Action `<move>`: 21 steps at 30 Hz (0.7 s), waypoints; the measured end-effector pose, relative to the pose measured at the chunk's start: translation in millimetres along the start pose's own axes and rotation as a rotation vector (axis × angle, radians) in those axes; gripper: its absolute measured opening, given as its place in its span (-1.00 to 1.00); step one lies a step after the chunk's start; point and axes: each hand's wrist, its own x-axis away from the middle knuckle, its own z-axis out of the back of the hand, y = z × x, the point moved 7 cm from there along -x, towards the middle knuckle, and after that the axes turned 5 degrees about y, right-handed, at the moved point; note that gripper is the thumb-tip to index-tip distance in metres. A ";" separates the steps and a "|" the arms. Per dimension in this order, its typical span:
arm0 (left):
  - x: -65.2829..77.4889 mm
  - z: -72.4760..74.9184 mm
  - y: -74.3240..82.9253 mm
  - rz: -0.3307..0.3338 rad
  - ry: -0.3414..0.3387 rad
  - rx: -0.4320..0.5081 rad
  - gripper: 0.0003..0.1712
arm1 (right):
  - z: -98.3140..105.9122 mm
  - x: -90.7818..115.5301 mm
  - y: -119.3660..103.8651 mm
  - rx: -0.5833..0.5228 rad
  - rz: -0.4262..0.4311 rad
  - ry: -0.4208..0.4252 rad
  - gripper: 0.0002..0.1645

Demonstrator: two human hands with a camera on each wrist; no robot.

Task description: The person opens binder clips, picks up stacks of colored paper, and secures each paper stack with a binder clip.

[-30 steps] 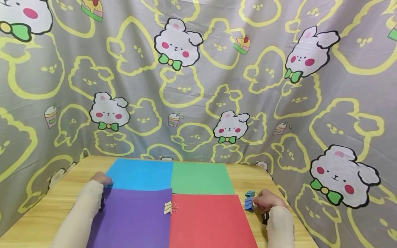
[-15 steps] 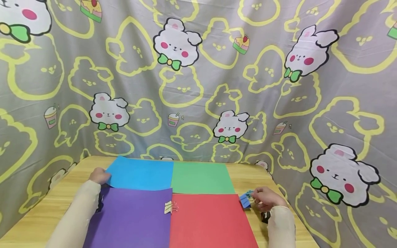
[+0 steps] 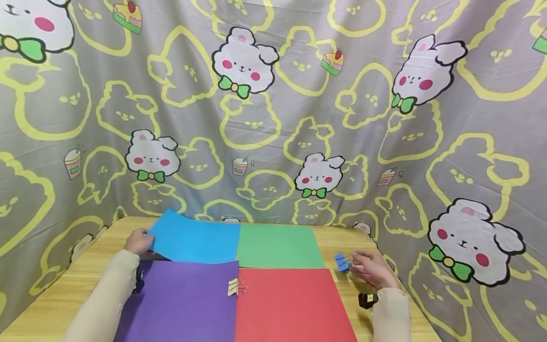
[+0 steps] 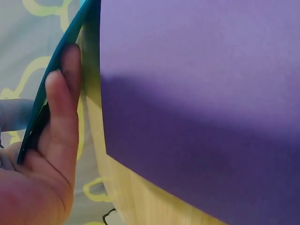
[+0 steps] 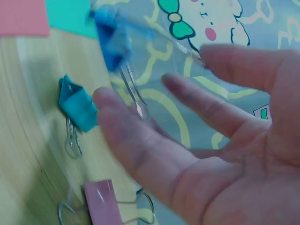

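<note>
My left hand (image 3: pixel 140 241) holds the left edge of a blue sheet of paper (image 3: pixel 196 241) between thumb and fingers. That corner is bent up off the table. In the left wrist view the sheet (image 4: pixel 61 47) is seen edge-on, with fingers on its near side. My right hand (image 3: pixel 373 267) holds a blue binder clip (image 3: pixel 341 262) by its wire handles, above the table. The right wrist view shows this clip (image 5: pixel 112 42) blurred, with handles spread toward the fingers. Beneath it lie a teal binder clip (image 5: pixel 77 103) and a pink binder clip (image 5: pixel 101 201).
A green sheet (image 3: pixel 279 246) adjoins the blue one. In front lie a purple sheet (image 3: pixel 179 299) and a red sheet (image 3: pixel 295 304), with a pale yellow binder clip (image 3: pixel 233 287) at their shared edge. A patterned curtain (image 3: pixel 265 118) surrounds the wooden table (image 3: pixel 64 285).
My left hand has raised the blue sheet's left side. My right hand has picked up the blue binder clip, and its fingers have spread somewhat along the handles.
</note>
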 end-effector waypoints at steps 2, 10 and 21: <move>-0.9 -1.6 -0.4 0.025 -0.022 0.051 -0.28 | 1.3 -0.2 -0.5 -0.034 0.008 0.013 -0.29; -1.9 -9.7 -6.4 0.141 -0.109 0.439 -0.21 | 5.1 -4.0 -2.4 -0.241 -0.027 0.087 -0.56; 2.9 -14.3 -6.2 0.235 -0.152 0.592 -0.22 | 9.6 -3.6 -2.6 -0.412 -0.035 0.143 -0.75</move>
